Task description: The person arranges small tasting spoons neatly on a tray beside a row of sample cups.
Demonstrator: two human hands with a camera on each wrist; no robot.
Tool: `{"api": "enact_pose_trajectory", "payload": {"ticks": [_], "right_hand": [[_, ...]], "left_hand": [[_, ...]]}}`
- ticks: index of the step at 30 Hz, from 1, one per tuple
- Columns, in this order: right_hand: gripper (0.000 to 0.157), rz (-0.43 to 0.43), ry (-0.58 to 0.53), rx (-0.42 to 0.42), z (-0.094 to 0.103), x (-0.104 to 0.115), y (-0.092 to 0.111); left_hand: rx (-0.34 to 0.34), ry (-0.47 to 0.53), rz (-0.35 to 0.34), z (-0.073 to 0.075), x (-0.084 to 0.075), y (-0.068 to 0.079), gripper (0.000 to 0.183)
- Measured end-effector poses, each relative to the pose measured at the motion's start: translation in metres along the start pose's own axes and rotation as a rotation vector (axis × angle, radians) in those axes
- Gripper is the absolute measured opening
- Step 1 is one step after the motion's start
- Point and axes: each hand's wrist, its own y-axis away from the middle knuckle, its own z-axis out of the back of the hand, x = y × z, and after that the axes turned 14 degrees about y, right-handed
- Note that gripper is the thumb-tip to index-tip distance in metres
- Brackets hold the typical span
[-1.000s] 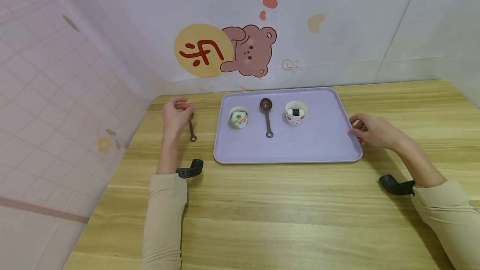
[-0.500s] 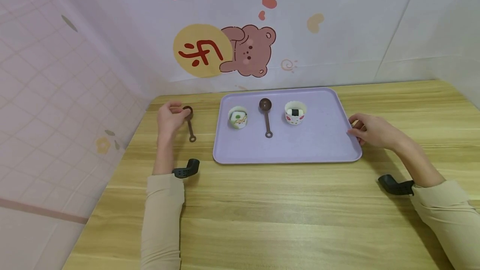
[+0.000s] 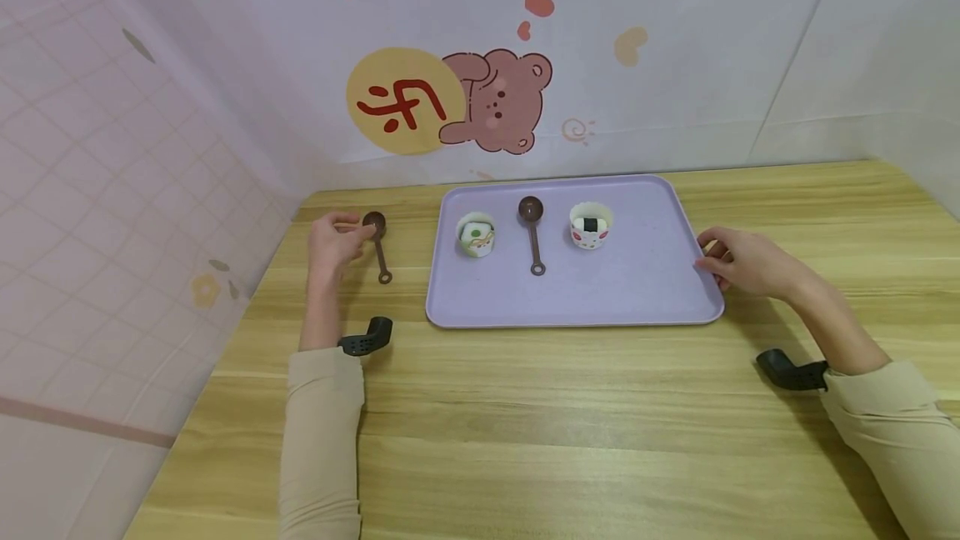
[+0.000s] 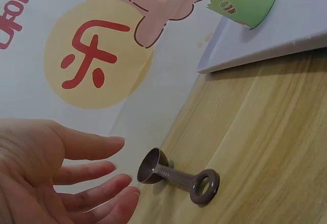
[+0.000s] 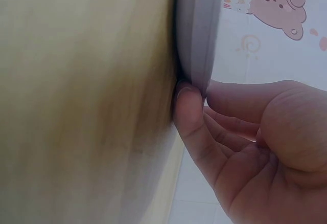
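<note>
On the table's left side lies a brown measuring spoon [image 3: 381,255], its bowl toward the wall. My left hand [image 3: 333,247] is just left of that bowl. In the left wrist view its fingers [image 4: 97,196] are spread, relaxed and apart from the spoon. A lilac tray [image 3: 637,294] lies on the table in the middle. My right hand [image 3: 757,263] pinches the tray's right rim, thumb above and a finger under the edge, as the right wrist view shows. A second brown measuring spoon [image 3: 535,240] lies on the tray between two paper cups [image 3: 480,249] holding small rice-ball-like pieces.
The right-hand cup [image 3: 588,242] holds a white piece with a black band. Behind the wooden table [image 3: 570,423] hangs a white printed cloth [image 3: 690,107] with a bear. A pale grid-patterned cloth [image 3: 97,215] borders the left side. Black wrist cameras [image 3: 367,340] sit on both wrists.
My left hand has drawn left and a little toward me, uncovering the bowl of the left spoon. The right hand and the tray stay in place.
</note>
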Motion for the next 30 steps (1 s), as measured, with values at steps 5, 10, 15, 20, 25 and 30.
{"api": "enact_pose_trajectory", "payload": {"ticks": [5,10,15,20,25,30], "right_hand": [[0.027,0.000,0.001,0.019,0.001,0.001,0.000],[0.029,-0.007,0.007,0.027,0.001,-0.001,-0.001],[0.029,-0.003,0.006,0.025,0.001,-0.001,-0.002],[0.028,-0.003,-0.005,0.022,0.001,-0.001,-0.001],[0.027,0.001,-0.004,0.014,0.001,0.000,-0.001],[0.026,0.002,0.005,0.009,0.001,0.001,0.000]], "left_hand": [[0.001,-0.017,0.028,0.002,0.000,0.000,0.043],[0.006,-0.047,0.069,0.004,0.001,-0.001,0.044],[0.018,-0.076,0.091,0.006,0.004,-0.003,0.043],[0.035,-0.052,0.104,0.005,0.007,-0.005,0.043],[0.046,-0.027,0.130,0.004,0.009,-0.006,0.042],[0.063,-0.060,0.138,0.000,0.011,-0.006,0.036]]}}
